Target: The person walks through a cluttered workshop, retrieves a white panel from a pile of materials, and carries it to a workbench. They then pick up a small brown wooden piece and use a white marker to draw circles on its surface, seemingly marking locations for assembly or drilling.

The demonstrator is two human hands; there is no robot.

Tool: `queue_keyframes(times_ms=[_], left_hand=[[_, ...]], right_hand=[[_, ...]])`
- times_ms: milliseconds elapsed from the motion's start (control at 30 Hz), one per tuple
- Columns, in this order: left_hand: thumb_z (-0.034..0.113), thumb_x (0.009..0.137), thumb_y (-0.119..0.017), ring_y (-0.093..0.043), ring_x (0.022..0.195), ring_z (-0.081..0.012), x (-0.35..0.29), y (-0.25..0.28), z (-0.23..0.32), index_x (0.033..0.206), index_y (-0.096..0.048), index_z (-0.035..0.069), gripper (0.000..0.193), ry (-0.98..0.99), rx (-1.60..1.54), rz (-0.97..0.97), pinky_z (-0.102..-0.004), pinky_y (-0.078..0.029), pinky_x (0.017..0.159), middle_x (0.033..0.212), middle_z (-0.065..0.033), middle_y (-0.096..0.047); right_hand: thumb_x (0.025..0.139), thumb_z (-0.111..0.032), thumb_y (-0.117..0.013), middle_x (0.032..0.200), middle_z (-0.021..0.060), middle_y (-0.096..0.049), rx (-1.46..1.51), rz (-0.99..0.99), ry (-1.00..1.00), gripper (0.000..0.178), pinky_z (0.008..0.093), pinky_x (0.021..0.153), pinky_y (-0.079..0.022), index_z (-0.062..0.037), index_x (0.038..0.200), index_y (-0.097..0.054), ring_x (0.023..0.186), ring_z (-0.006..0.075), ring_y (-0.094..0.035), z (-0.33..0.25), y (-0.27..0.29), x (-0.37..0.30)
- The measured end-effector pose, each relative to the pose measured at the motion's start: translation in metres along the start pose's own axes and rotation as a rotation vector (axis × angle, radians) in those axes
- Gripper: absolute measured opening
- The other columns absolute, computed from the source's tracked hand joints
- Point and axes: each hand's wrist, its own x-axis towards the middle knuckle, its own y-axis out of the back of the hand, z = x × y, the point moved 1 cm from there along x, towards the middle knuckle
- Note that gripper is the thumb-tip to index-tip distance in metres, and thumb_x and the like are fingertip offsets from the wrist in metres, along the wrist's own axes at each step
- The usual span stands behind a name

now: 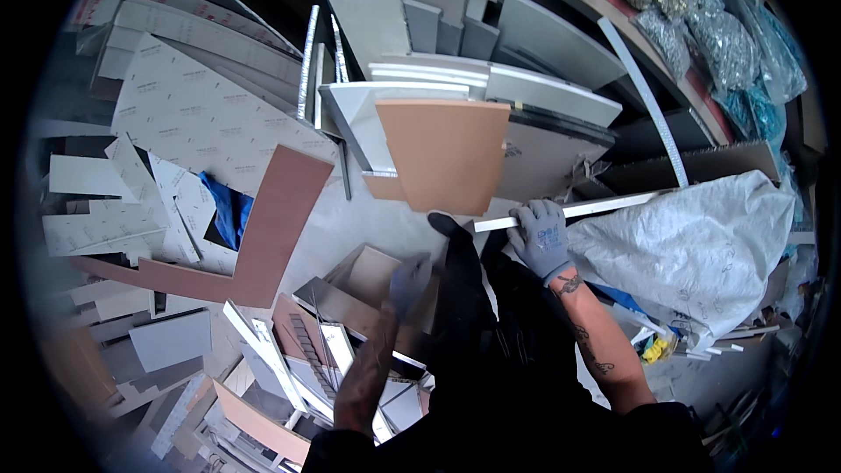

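My right hand [538, 236], in a grey work glove, is closed round a long white strip [613, 204] near its left end. The strip runs off to the right, above a white woven sack [674, 254]. Lower and to the left, my left hand [409, 285], also gloved in grey, hangs beside a beige board offcut [373, 273]. Its fingers are dim and blurred, so whether it grips anything does not show. An orange-tan panel [445, 153] leans in front of other boards, ahead of both hands.
Printed white sheets [197, 114] and an L-shaped brown panel [285, 210] with a blue cloth [229, 210] cover the left. Grey boards [368, 22] stand stacked at the back. Clear plastic bags [718, 26] lie at upper right. Upright offcuts [263, 359] crowd the lower left.
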Motion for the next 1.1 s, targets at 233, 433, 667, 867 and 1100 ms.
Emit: queue_keyframes(times_ms=[233,433,667,867,1100], left_hand=[[0.028,0.091,-0.067,-0.063,0.114,-0.0377,0.245,0.009,0.026,0.131,-0.061,0.007,0.046,-0.301,0.317,0.113,-0.0472,-0.05,0.095,0.126,-0.0195,-0.064],[0.044,0.078,-0.073,-0.04,0.139,-0.0331,0.392,0.036,0.075,0.145,-0.048,0.019,0.076,-0.204,0.832,0.1,-0.0521,-0.024,0.118,0.148,-0.0133,-0.047],[0.045,0.072,-0.074,-0.049,0.13,-0.0336,0.412,0.049,0.069,0.134,-0.059,0.022,0.068,-0.105,0.871,-0.15,-0.049,-0.029,0.115,0.13,-0.0103,-0.058],[0.046,0.067,-0.083,-0.054,0.108,-0.0287,0.337,0.054,0.067,0.12,-0.063,0.018,0.063,-0.327,0.855,-0.131,-0.0454,-0.04,0.095,0.109,-0.0072,-0.057],[0.035,0.075,-0.076,-0.054,0.105,-0.0225,0.229,0.053,0.063,0.115,-0.062,0.024,0.044,-0.337,1.034,-0.36,-0.0403,-0.042,0.086,0.107,-0.0018,-0.055]], right_hand=[[0.077,-0.02,-0.072,0.098,0.0103,-0.056,0.028,0.035,-0.037,0.026,0.0461,0.088,-0.041,-0.0109,0.099,-0.064,0.098,0.0335,-0.054,0.0,-0.008,0.003],[0.076,-0.018,-0.072,0.098,0.0104,-0.056,0.052,0.009,-0.048,0.027,0.0474,0.09,-0.041,-0.0097,0.101,-0.064,0.099,0.034,-0.054,0.005,-0.013,0.006],[0.076,-0.018,-0.073,0.1,0.0106,-0.057,0.04,0.026,-0.04,0.029,0.0484,0.093,-0.042,-0.0098,0.102,-0.064,0.1,0.0346,-0.054,0.001,-0.016,0.013],[0.076,-0.018,-0.073,0.102,0.0105,-0.057,0.054,0.014,-0.037,0.03,0.0477,0.093,-0.041,-0.0102,0.104,-0.064,0.102,0.0342,-0.054,0.0,-0.02,0.014],[0.076,-0.018,-0.073,0.102,0.0103,-0.058,0.067,-0.06,-0.058,0.029,0.0471,0.091,-0.041,-0.0101,0.103,-0.064,0.102,0.0339,-0.054,-0.002,-0.012,0.013]])
